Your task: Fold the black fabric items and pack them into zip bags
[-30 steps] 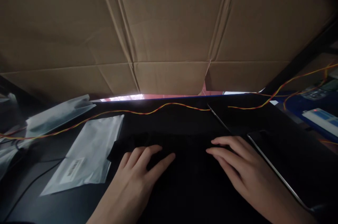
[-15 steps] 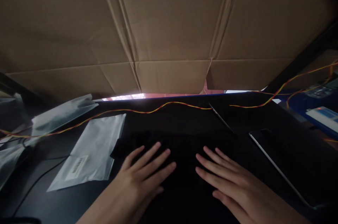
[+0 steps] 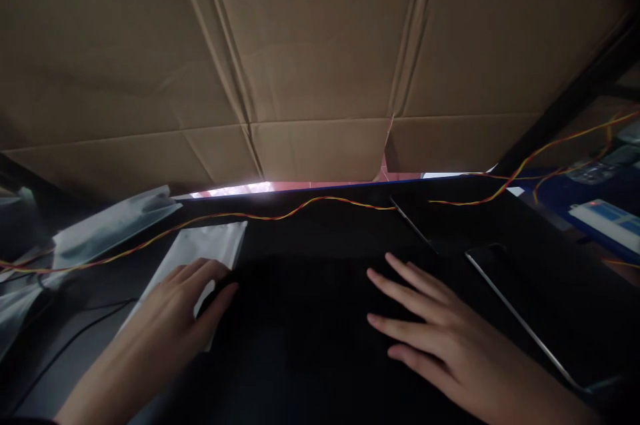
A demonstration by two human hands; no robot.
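Observation:
In the head view, a black cloth [image 3: 300,305] lies on the black table, its outline mostly lost against the dark surface. My left hand [image 3: 185,305] is closed at the cloth's left edge, thumb and fingers pinching it. Under and behind that hand lies a frosted plastic bag [image 3: 220,241], its label now hidden. My right hand [image 3: 430,325] rests spread flat on the dark material at the right, holding nothing.
A twisted red-yellow wire [image 3: 280,218] runs across the table's back. Dark flat panels with thin bright edges [image 3: 520,315] lie at right. Another plastic bag [image 3: 115,221] is at left, near a black cable [image 3: 70,345]. A cardboard sheet [image 3: 320,51] stands behind; a white-blue box [image 3: 607,221] is at far right.
My left hand has moved left from lying flat and has closed on the cloth's left edge, covering the bag's label. The right hand stays nearly in place, fingers spread wider.

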